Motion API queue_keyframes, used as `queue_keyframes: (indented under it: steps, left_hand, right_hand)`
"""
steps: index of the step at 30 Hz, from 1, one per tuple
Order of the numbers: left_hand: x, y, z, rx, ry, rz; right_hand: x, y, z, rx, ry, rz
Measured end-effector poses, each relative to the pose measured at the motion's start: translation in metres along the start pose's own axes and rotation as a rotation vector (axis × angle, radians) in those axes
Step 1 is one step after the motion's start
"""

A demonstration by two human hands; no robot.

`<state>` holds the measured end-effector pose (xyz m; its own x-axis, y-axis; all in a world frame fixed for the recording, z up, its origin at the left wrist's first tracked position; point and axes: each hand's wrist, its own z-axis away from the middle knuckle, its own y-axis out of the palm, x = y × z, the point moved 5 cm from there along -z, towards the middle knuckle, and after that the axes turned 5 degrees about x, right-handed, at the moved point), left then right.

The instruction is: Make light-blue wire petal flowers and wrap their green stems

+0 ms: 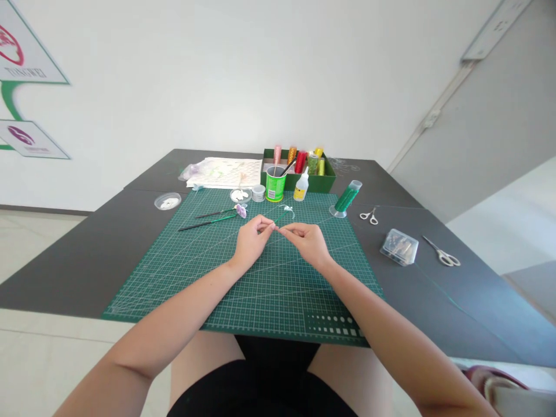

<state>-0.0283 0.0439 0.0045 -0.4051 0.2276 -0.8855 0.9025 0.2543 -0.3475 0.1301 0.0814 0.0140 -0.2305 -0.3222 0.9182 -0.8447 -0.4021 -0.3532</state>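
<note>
Over the cutting mat (243, 289), my left hand (253, 236) and my right hand (306, 238) meet at the fingertips, both closed in a pinch. A thin green stem (282, 218) with a small whitish tip (288, 208) rises away from the left fingertips. A fine strand curves beside it. What the right fingertips pinch is too small to make out. Left of my hands, two thin stems wrapped in green and black lie on the mat, with a pale purple flower (241, 210) at the end of the nearer one.
Behind stand a green can (275, 188), a glue bottle (301, 186) and a box of thread spools (329, 183). Dishes of white pieces (167, 201) lie left. To the right are a green thread spool (346, 198), small scissors (369, 216), a clear case (399, 247) and larger scissors (445, 258).
</note>
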Motion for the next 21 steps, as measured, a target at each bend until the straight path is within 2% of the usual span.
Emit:
queue_keyframes:
  steps: [4, 9, 13, 17, 21]
  left_hand:
    - [0.004, 0.000, -0.002, 0.089, -0.021, -0.147]
    - [0.000, 0.013, 0.004, 0.296, 0.029, -0.319]
    - [-0.006, 0.025, 0.010, 0.409, 0.102, -0.351]
    - [-0.013, 0.032, 0.014, 0.511, 0.146, -0.326]
    - [-0.022, 0.034, 0.017, 0.523, 0.184, -0.237]
  right_hand:
    - [0.009, -0.006, 0.004, 0.081, -0.043, -0.028]
    - [0.012, -0.026, 0.001, 0.058, -0.016, -0.141]
    - [0.006, -0.038, -0.004, 0.018, 0.020, -0.217]
    - [-0.001, -0.041, -0.008, -0.031, 0.035, -0.198]
    - [-0.014, -0.042, -0.013, -0.061, 0.070, -0.138]
